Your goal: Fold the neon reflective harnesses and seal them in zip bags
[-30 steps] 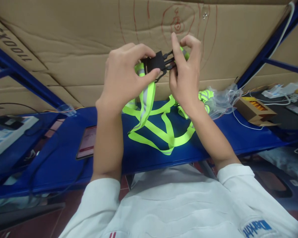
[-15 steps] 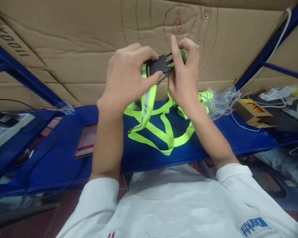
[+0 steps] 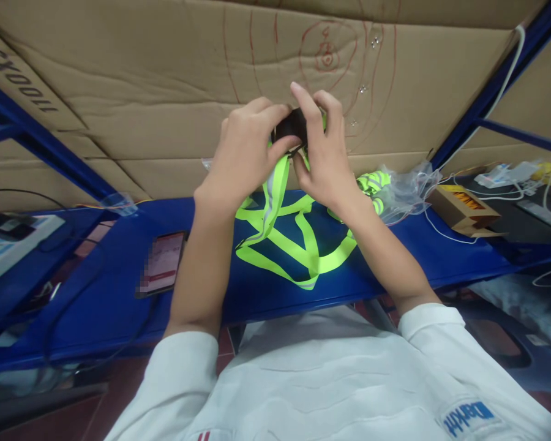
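Note:
Above the blue table, a black plastic buckle [image 3: 290,127] is held between my two hands. My left hand [image 3: 248,144] grips its left side, thumb below and fingers above. On the other side, my right hand [image 3: 324,150] closes around the buckle's right part, which its fingers mostly hide. From the buckle hangs a neon yellow strap [image 3: 278,184] with a grey reflective stripe. More of the strap lies in loops on the table beneath my wrists. Whether the two buckle halves are fully joined I cannot tell.
A bundle of neon yellow straps [image 3: 373,182] sits beside clear plastic bags [image 3: 406,190]. Further right is an open cardboard box [image 3: 463,211]. A phone [image 3: 163,263] lies left on the blue table [image 3: 123,245]. Cardboard [image 3: 165,67] with red drawn lines stands behind.
My right hand has moved left and slightly down, closer to my left hand. The prongs that showed between the buckle halves are no longer visible.

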The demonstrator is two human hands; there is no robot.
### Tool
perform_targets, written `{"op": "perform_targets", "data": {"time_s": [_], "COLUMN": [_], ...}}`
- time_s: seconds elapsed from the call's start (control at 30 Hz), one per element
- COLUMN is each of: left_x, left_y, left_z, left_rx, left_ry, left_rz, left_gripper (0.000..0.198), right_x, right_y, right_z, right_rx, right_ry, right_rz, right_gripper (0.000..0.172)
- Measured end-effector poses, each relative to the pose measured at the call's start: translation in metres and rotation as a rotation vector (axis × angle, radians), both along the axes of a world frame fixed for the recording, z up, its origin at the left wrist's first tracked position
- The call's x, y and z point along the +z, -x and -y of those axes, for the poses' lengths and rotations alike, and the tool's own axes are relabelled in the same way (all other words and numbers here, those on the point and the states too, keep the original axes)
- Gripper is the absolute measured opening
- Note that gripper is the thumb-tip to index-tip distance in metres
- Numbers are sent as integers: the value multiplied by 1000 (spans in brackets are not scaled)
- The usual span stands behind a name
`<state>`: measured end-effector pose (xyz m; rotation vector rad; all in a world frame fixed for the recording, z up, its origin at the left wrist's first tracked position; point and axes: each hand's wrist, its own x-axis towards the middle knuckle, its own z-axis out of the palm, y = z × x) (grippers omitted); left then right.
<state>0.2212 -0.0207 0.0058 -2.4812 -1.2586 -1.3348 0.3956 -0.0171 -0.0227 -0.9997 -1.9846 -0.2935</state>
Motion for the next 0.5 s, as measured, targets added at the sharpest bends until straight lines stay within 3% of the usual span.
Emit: {"op": "perform_targets", "data": {"time_s": [0.3,0.5], "left_x": [5,10], "left_y": [8,7], "left_z": [3,14], "left_rx": [-145,-315], "left_ry": [97,192], "left_rz": [162,299], "left_gripper": [40,41], "right_x": [25,28], "right_y": [-46,-60], "right_z": [-11,-21], "right_rx": [263,547], "right_ry": [200,380], "right_rz": [-32,-90], "right_gripper": [97,67]}}
